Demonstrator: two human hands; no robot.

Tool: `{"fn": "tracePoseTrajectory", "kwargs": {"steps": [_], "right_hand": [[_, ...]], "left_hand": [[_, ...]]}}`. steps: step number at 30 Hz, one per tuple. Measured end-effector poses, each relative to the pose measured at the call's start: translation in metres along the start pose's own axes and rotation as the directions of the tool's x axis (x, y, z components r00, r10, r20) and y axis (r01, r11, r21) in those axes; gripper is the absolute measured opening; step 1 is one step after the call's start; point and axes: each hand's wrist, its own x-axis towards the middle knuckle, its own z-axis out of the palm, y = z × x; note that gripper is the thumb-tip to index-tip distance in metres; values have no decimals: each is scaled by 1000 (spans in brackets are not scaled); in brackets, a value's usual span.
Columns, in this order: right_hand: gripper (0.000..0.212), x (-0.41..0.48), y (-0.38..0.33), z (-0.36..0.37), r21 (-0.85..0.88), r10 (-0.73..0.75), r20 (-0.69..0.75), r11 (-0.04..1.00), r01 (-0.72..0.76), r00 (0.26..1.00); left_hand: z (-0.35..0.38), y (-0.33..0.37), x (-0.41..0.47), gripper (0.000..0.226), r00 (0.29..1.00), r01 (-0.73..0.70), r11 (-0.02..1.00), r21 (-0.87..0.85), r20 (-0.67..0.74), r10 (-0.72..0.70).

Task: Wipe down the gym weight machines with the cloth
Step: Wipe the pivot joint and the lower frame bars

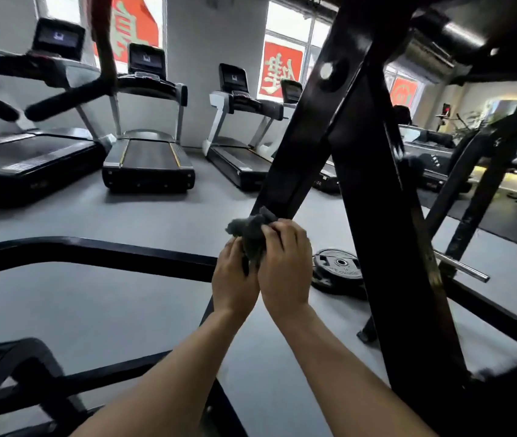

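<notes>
The left hand (234,275) and right hand (285,263) grip a bunched grey cloth (251,234). The cloth touches the weight machine's slanted black bar (295,165).

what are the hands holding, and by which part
A bunched grey cloth, held by both: the left hand grips its lower left, the right hand curls fingers over its right side, against the slanted black bar.
</notes>
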Motion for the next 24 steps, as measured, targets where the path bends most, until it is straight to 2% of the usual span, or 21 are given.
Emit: {"fn": "tracePoseTrajectory", "kwargs": {"steps": [2,5,9,12,17,19,21,23,24], "right_hand": [[27,24,-4,-12,97,149,-81,985,-141,985],[27,58,-9,-24,234,308,-142,934,-271,941],[39,77,-31,-31,540,559,-149,737,-407,816],[43,77,-36,-30,657,685,-133,602,-454,716],[43,62,-16,-19,649,676,-107,603,-464,729],[40,41,-3,-4,642,694,-8,555,-529,720],[33,17,8,11,600,706,156,488,-634,691],[22,5,17,18,553,667,250,497,-669,702],[18,5,19,15,547,657,247,512,-662,713]], "left_hand": [[2,15,8,40,1000,10,994,-107,25,-8],[4,17,10,47,998,59,981,-184,35,-54],[1,13,9,54,996,77,970,-230,60,-65],[6,12,0,58,992,106,962,-253,87,-86],[5,2,-21,74,988,54,994,-95,152,-39],[2,-2,-21,79,985,50,997,-50,167,-41],[0,-3,-19,84,984,45,999,-17,173,-41],[1,-4,-16,85,984,42,999,-1,175,-42],[2,-4,-16,86,983,32,999,7,183,-32]]}}
